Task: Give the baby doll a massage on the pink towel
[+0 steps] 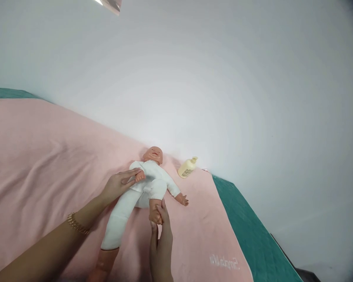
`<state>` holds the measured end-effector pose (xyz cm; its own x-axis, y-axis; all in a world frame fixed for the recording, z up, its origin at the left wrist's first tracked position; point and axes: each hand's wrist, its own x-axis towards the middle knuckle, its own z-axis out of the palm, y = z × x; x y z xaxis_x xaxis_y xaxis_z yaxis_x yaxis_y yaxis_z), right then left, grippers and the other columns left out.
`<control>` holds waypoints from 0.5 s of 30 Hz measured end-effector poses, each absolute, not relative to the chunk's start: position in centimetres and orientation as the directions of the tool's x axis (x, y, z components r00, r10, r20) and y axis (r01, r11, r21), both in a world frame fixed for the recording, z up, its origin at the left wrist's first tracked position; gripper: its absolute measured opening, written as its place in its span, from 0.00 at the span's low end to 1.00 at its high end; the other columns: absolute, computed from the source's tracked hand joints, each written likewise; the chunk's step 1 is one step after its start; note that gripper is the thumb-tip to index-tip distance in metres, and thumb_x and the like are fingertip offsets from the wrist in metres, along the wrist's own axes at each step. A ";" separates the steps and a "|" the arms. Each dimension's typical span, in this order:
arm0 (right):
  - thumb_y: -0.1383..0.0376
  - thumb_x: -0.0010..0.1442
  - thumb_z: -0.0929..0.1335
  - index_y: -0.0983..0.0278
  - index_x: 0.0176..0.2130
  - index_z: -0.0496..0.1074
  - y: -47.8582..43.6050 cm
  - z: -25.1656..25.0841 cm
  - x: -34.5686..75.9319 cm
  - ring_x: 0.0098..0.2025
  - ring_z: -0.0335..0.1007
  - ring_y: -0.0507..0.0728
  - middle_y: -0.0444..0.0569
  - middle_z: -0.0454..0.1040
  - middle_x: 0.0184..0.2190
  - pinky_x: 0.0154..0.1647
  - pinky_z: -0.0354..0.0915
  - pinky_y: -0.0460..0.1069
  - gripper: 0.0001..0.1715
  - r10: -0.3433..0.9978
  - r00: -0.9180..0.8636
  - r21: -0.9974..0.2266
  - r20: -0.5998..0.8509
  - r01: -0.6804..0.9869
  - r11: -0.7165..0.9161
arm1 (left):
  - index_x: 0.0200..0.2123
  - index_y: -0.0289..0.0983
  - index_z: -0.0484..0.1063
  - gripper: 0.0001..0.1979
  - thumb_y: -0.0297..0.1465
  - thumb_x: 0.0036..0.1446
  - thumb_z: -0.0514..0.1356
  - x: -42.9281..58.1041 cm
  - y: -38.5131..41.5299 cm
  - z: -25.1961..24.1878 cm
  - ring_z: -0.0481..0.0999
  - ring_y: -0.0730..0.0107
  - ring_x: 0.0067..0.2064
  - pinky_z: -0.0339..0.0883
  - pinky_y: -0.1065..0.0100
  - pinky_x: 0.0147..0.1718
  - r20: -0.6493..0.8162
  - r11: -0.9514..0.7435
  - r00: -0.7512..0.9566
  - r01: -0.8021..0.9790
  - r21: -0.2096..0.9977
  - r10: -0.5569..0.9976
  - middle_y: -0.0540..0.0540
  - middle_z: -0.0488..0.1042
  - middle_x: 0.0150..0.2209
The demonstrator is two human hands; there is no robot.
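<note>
A baby doll (148, 172) in white clothing lies on its back on a pink towel (76, 156), its head near the wall. My left hand (117, 187) is closed on the doll's arm at the small hand, which rests over its chest. My right hand (161, 239) grips the doll's foot, thumb and fingers on either side, with that leg bent up at the knee. The doll's other leg (117, 223) stretches down toward me, its foot partly cut off at the lower edge. Its other arm (176, 192) lies spread out on the towel.
A pale yellow pump bottle (187, 168) stands beside the doll, close to the white wall (223, 78). Under the towel, a green surface (247, 223) shows along the right. Something dark (306, 274) sits beyond its edge at the lower right.
</note>
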<state>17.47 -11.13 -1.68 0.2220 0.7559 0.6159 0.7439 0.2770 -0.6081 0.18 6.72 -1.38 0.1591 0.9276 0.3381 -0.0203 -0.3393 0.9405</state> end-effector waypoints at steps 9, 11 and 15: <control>0.62 0.73 0.61 0.57 0.63 0.67 -13.4 -1.3 17.6 0.63 0.68 0.61 0.54 0.69 0.64 0.56 0.73 0.51 0.22 0.751 0.207 -0.619 0.627 0.718 0.319 | 0.48 0.40 0.82 0.20 0.38 0.52 0.72 -0.3 6.9 -0.1 0.72 0.47 0.62 0.62 0.53 0.64 0.080 -0.089 -0.040 -0.360 0.929 0.996 0.46 0.80 0.53; 0.61 0.73 0.61 0.57 0.63 0.68 -14.1 -1.8 17.7 0.64 0.67 0.62 0.54 0.68 0.65 0.57 0.73 0.53 0.22 0.766 0.230 -0.652 0.601 0.695 0.303 | 0.45 0.39 0.83 0.16 0.34 0.51 0.72 -0.7 7.7 -0.5 0.70 0.50 0.63 0.59 0.54 0.66 0.009 -0.081 -0.153 -0.469 0.880 0.988 0.46 0.80 0.53; 0.59 0.72 0.62 0.56 0.63 0.69 -15.6 -3.0 18.2 0.63 0.69 0.63 0.54 0.68 0.65 0.54 0.75 0.53 0.23 0.778 0.239 -0.661 0.580 0.696 0.279 | 0.45 0.39 0.80 0.09 0.32 0.61 0.66 -1.8 9.3 -1.8 0.70 0.58 0.64 0.63 0.58 0.64 -0.115 -0.059 -0.244 -0.609 0.791 0.963 0.45 0.76 0.57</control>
